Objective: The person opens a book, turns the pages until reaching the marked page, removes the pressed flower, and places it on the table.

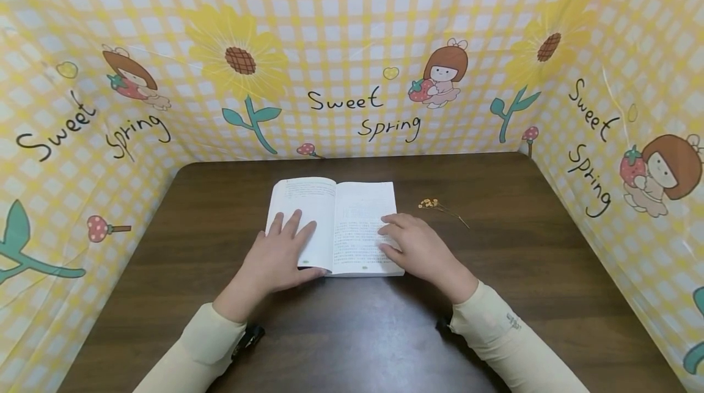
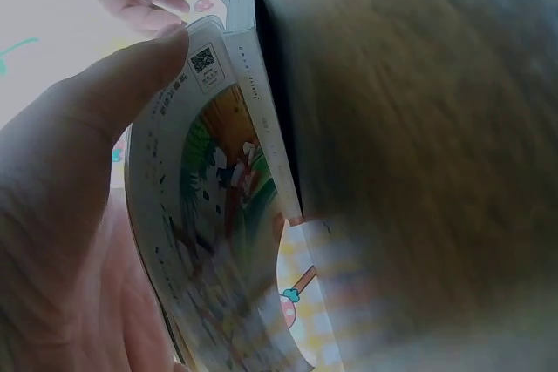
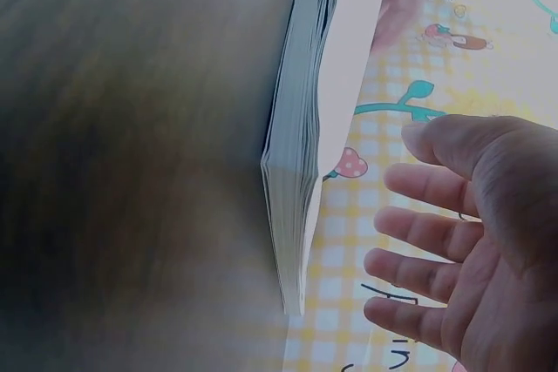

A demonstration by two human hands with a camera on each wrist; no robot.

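Observation:
An open book (image 1: 364, 203) lies on the dark wooden table, its printed right page facing up. Spread across the left page is my left hand (image 1: 280, 252), fingers straight, with the thumb by the bottom edge near the spine. The left wrist view shows the book's illustrated cover (image 2: 222, 163) from below, curving a little up off the table, with the thumb at its edge. My right hand (image 1: 415, 245) hovers over the right page's outer edge. In the right wrist view its relaxed fingers (image 3: 418, 267) stand apart from the thick page block (image 3: 292, 172).
A small sprig of dried yellow flowers (image 1: 429, 203) lies right of the book. Yellow checked cloth (image 1: 352, 26) with printed flowers and figures walls the table (image 1: 352, 344) at the back and both sides. Each wrist carries a black device (image 1: 249, 341).

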